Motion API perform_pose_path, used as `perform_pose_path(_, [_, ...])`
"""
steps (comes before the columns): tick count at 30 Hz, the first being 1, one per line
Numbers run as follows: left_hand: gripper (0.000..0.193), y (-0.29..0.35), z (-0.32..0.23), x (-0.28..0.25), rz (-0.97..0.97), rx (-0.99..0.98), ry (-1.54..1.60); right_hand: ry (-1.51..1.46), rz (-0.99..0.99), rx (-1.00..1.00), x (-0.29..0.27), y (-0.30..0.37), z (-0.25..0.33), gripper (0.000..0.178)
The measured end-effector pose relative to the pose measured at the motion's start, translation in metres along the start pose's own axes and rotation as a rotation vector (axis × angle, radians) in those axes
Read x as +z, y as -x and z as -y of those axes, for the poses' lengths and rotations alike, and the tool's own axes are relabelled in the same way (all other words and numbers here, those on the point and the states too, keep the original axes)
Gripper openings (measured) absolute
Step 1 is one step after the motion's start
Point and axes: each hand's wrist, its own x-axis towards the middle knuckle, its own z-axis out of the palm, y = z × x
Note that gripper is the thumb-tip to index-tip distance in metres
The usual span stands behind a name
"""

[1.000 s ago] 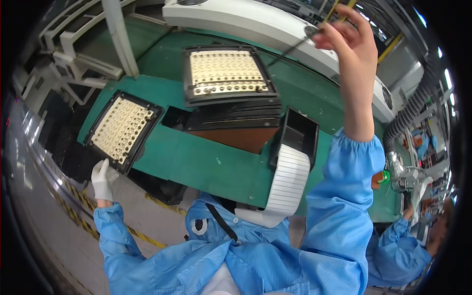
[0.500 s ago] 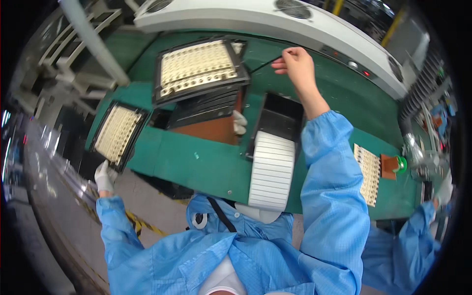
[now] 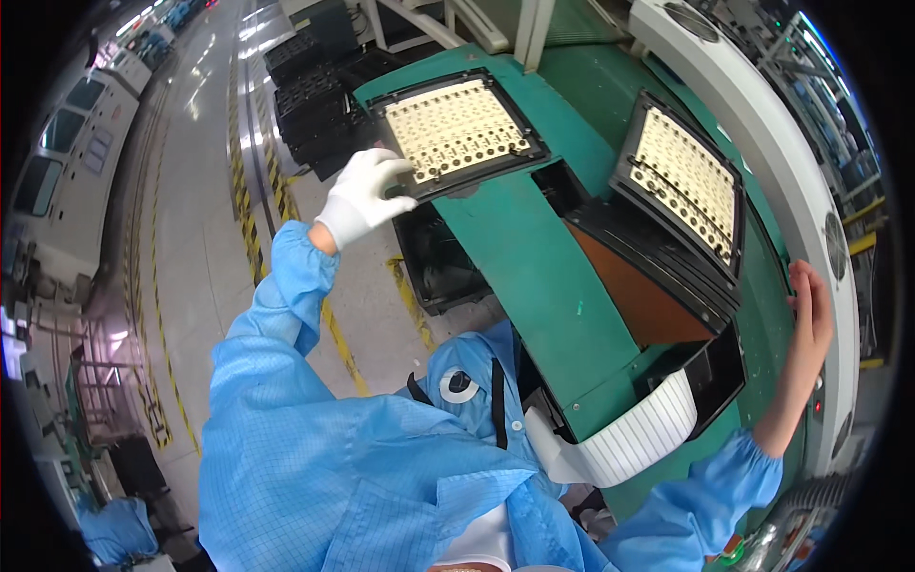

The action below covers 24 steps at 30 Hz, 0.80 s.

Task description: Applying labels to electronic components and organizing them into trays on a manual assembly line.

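Observation:
My left hand, in a white glove, is at the near left corner of a black-framed tray filled with rows of small cream parts. Its thumb and fingers are apart beside the frame's corner. My bare right hand is raised at the far right, close to a long white housing. Its fingers are drawn together, and what they hold, if anything, I cannot make out. Between the hands, a second black-framed tray of cream parts rests tilted on a dark slatted stand with a brown side.
A white ribbed strip hangs from a black box over the near edge of the green table. The white housing with fans borders the far side. Black crates stand on the floor, which has yellow-black striped lines.
The view has swung to the left. My left hand stays at the tray's corner, its fingers now showing apart. The thin dark thing by my right fingers no longer shows clearly.

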Motion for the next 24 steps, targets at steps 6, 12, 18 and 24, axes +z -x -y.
perform_pose_path(6, [0.061,-0.001,0.018,0.005,0.100,-0.031,-0.068,-0.038,0.587,-0.383,0.106,0.047,0.135,0.012])
perform_pose_path(12, [0.054,-0.020,0.026,0.008,0.172,0.110,-0.035,0.193,0.662,-0.785,0.274,0.039,0.133,0.031])
perform_pose_path(18, [0.050,-0.017,0.032,-0.001,0.174,0.128,0.051,0.257,0.579,-0.772,0.366,0.034,0.112,0.046])
perform_pose_path(24, [0.050,-0.018,0.037,-0.004,0.182,0.126,0.051,0.238,0.599,-0.705,0.377,0.037,0.107,0.046])
